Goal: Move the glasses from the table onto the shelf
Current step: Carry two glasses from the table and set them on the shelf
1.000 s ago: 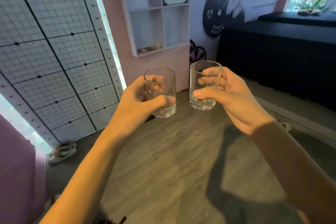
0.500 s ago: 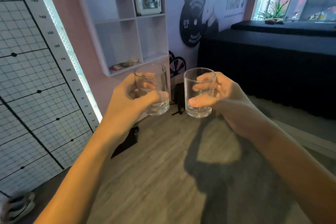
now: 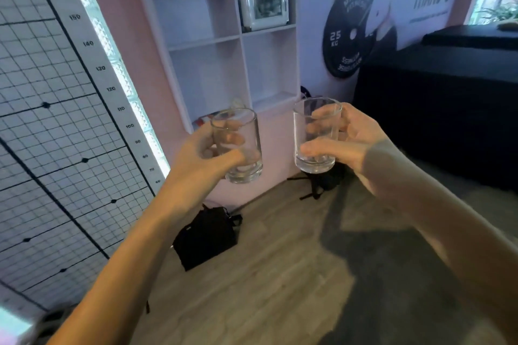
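We hold two clear, thick-based cylindrical drinking glasses upright in the air, apart from each other. Our left hand (image 3: 206, 155) wraps the left glass (image 3: 238, 145); our right hand (image 3: 356, 138) grips the right glass (image 3: 315, 136). Both hang before the white wall-mounted cubby shelf (image 3: 224, 39), above the grey wood-plank floor (image 3: 266, 274).

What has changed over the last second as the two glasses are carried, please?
The person has walked closer to the white shelf, which now looms larger, and two black bags have come into view on the floor. Unchanged: the left hand grips the left glass, the right hand grips the right glass, both upright and apart.
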